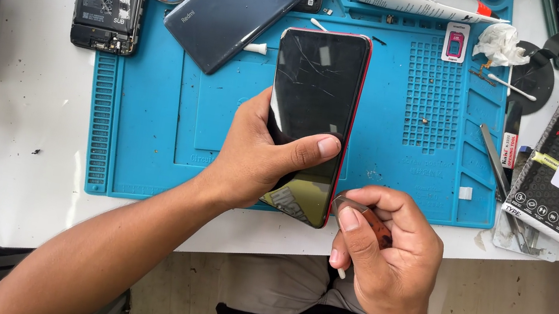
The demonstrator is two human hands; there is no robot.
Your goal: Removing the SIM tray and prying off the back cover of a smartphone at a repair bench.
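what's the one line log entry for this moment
left hand: holds cracked phone | right hand: thin tool at phone's lower right edge | under: blue mat

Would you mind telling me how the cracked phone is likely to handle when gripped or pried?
The phone is probably stiff, since it stands flat in the left hand. Its cracked, glossy screen looks fragile and likely slippery. The thin tool in the right hand at its edge could spread the cracks.
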